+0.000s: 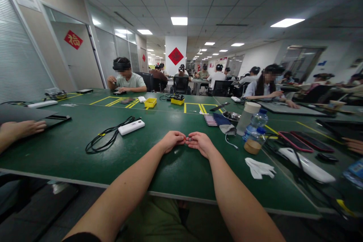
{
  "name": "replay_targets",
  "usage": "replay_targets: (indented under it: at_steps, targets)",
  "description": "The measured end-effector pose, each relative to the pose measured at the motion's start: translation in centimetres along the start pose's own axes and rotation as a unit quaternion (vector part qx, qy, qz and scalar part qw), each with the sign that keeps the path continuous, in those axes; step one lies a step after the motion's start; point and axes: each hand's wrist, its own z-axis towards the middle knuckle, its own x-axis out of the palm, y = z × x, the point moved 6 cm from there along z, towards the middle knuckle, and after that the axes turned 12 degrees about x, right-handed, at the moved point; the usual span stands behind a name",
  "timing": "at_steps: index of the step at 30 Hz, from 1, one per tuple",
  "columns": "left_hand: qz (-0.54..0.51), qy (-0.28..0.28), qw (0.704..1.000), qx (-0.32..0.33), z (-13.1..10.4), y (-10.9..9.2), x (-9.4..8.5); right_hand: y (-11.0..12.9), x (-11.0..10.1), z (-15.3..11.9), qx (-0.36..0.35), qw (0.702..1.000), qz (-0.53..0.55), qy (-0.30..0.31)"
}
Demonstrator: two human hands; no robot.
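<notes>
My left hand point(171, 141) and my right hand point(202, 143) meet over the green table in front of me, fingertips almost touching. A small dark and silvery piece point(190, 139) sits between the thumb and fingers of my right hand. The left thumb and fingers are pinched together beside it; a bit of red shows near their tips, too small to name. Left of my hands lies a white power bank point(131, 127) with a coiled black cable point(105, 138). On the right is a crumpled white glove point(259, 168).
The green table point(70, 160) carries yellow trays point(150, 103), a metal bowl point(231, 115), bottles point(258, 119), a pale tumbler point(248, 118), phones point(295, 141) and a white power strip or bank point(306, 164) with cables. Co-workers sit opposite; other people's hands rest at both sides.
</notes>
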Motion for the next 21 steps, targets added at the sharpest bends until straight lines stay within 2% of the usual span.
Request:
replay_targets:
  at_steps: [5, 12, 21]
  targets:
    - [0.031, 0.002, 0.999, 0.035, 0.01, -0.26, -0.05, -0.20, -0.03, 0.14, -0.009, 1.000, -0.008, 0.001]
    - [0.000, -0.012, 1.000, -0.004, 0.10, 0.22, -0.12, -0.11, 0.02, 0.11, -0.018, 1.000, -0.012, 0.007]
    - [0.005, -0.023, 1.000, 0.003, 0.43, 0.37, -0.50, 0.18, 0.26, -0.34, -0.022, 1.000, -0.014, 0.005]
